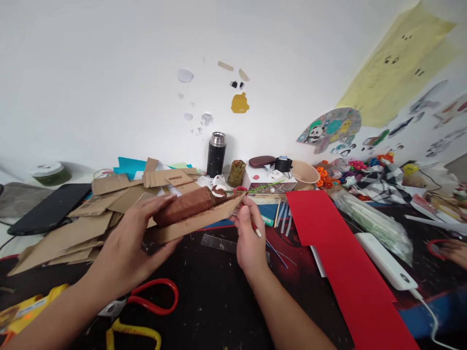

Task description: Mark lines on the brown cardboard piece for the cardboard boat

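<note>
My left hand [126, 243] is closed on a strip of cardboard [199, 224], thumb below and fingers over the top. On that strip lies a brown paper-covered cylinder [184, 206], held tilted above the table. My right hand [251, 236] is closed at the strip's pointed far end, pinching a thin pencil [257, 229] whose pale end sticks out below the fingers. Its writing tip is hidden by the hand. Beneath my left forearm lie scissors [153, 297] with one red and one yellow handle. A clear ruler [219, 244] rests under the held strip.
Cardboard scraps [83, 226] pile up at left, near a black tablet-like slab [51, 208] and a yellow tool [32, 311]. A black flask [216, 154] stands by the wall. Red card [328, 243] and a white power strip [386, 262] lie right. Another person's hand [454, 252] shows far right.
</note>
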A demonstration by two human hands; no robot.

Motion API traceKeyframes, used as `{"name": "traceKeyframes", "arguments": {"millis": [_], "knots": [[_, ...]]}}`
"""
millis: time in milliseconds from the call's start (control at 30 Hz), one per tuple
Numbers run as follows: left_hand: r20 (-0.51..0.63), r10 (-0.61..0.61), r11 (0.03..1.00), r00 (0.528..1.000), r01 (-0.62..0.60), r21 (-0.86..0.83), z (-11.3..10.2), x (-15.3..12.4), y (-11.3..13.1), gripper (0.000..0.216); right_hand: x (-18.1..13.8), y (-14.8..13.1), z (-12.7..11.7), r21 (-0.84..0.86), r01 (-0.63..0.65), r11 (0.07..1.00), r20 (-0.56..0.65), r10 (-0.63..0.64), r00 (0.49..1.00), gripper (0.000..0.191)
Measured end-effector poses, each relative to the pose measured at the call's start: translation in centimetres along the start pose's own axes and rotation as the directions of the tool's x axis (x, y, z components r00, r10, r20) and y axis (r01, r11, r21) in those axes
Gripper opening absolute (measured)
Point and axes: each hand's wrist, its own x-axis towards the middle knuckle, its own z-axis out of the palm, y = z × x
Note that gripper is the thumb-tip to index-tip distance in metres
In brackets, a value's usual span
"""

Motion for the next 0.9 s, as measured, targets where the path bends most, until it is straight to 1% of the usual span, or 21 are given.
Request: {"name": "traceKeyframes", "arguments": {"millis": [67,167,300,333,400,467,500,567,700,800,900], "knots": [[0.036,-0.011,1.0,0.999,0.011,-0.022,0.3,-0.2,0.1,0.07,-0.4,0.3,0.3,0.026,-0.007,1.0,0.084,0.005,0.996,0.063],[0.118,-0.029,0.998,0.993,0.035,-0.047,0.8,-0.5,-0.3,0.073,-0.8,0.1,0.5,0.059,-0.015,0.998,0.175,0.005,0.985,0.063],[0.166,-0.049,0.988,0.985,0.072,-0.138,1.0,-1.2,-1.6,0.078,-0.6,-0.4,0.5,0.032,-0.051,0.998,0.219,0.043,0.975,0.059],[0.183,-0.073,0.982,0.981,0.102,-0.16,0.9,-1.3,-1.9,0.077,-0.5,-0.6,0.5,0.033,-0.054,0.998,0.229,0.045,0.972,0.056],[0.235,-0.14,0.965,0.962,0.185,-0.185,0.5,-1.3,-2.3,0.066,-0.6,-0.8,0.5,0.063,-0.073,0.995,0.274,0.053,0.96,0.051],[0.275,-0.199,0.949,0.941,0.255,-0.187,0.0,-0.9,-2.3,0.054,-0.8,-1.1,0.6,0.108,-0.118,0.987,0.326,0.077,0.942,0.051],[0.278,-0.23,0.939,0.933,0.288,-0.189,-0.2,-0.7,-2.2,0.051,-0.9,-1.2,0.6,0.125,-0.145,0.981,0.342,0.095,0.935,0.053],[0.266,-0.31,0.902,0.913,0.37,-0.22,-0.5,-0.1,-1.7,0.058,-1.2,-1.5,0.7,0.145,-0.21,0.967,0.349,0.148,0.925,0.057],[0.345,-0.411,0.808,0.844,0.512,-0.291,-0.9,1.0,-0.9,0.082,-1.3,-2.1,0.8,0.17,-0.331,0.928,0.336,0.262,0.905,0.058],[0.416,-0.465,0.703,0.782,0.611,-0.363,-1.3,1.5,-0.7,0.084,-1.3,-2.2,1.0,0.194,-0.36,0.913,0.335,0.283,0.899,0.06],[0.502,-0.474,0.585,0.723,0.685,-0.434,-1.7,1.8,-0.7,0.081,-1.3,-1.9,1.2,0.232,-0.391,0.891,0.343,0.301,0.89,0.06]]}}
